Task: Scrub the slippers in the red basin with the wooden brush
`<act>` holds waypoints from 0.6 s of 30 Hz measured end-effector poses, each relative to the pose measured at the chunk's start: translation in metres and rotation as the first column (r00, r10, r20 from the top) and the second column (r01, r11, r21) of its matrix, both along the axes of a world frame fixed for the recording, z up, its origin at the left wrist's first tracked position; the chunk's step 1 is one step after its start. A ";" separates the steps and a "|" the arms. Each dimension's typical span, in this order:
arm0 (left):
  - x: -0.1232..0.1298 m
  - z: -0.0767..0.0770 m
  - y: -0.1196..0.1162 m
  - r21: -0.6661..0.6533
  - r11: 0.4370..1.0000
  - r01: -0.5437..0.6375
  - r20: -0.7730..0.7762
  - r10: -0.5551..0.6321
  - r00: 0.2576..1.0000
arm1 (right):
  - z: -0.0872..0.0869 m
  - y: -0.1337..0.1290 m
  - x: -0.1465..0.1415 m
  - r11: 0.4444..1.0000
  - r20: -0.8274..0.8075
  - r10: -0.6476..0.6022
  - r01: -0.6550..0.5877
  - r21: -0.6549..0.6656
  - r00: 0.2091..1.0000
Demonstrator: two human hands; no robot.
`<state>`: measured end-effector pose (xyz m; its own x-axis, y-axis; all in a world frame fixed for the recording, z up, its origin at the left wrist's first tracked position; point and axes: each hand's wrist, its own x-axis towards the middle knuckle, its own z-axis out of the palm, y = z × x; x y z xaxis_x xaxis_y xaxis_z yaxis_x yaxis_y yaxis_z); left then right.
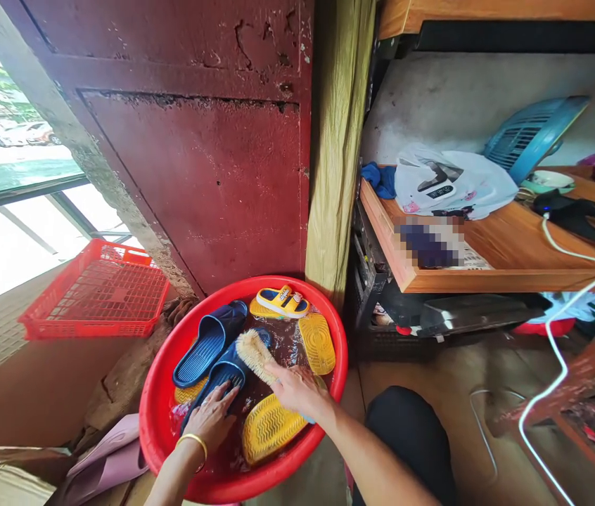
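Observation:
A round red basin (150,400) holds dark water and several slippers. My left hand (213,419), with a gold bangle at the wrist, grips a blue slipper (230,367) near its strap. In my right hand (300,388) is a scrub brush (253,353) with pale bristles, its head over that slipper; the handle is mostly hidden by my fingers. Another blue slipper (203,349) lies beside it to the left. A yellow slipper (271,430) sits sole up below my right hand. At the far side are a small yellow sandal (283,302) and an upturned yellow slipper (317,344).
Behind the basin stands a dark red door (197,176). A red plastic crate (102,288) is at left, with pink slippers (107,460) below. On the right, a wooden shelf (519,242) carries a plastic bag (450,183) and a blue fan (534,137); a white cable (566,302) hangs down.

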<state>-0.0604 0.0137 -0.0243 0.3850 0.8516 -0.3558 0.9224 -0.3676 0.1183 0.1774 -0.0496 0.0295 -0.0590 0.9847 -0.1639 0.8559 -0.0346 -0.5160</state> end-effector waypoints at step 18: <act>-0.005 0.049 0.055 -0.090 0.949 -0.303 0.409 0.312 0.858 | 0.027 -0.012 0.023 0.986 0.007 0.151 -0.150 -0.077 0.989</act>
<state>-0.0651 0.0688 0.0249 0.2204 0.9449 -0.2421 0.8531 -0.0664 0.5175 0.2005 -0.0620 0.0570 -0.2028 0.9496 -0.2392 0.8606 0.0563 -0.5062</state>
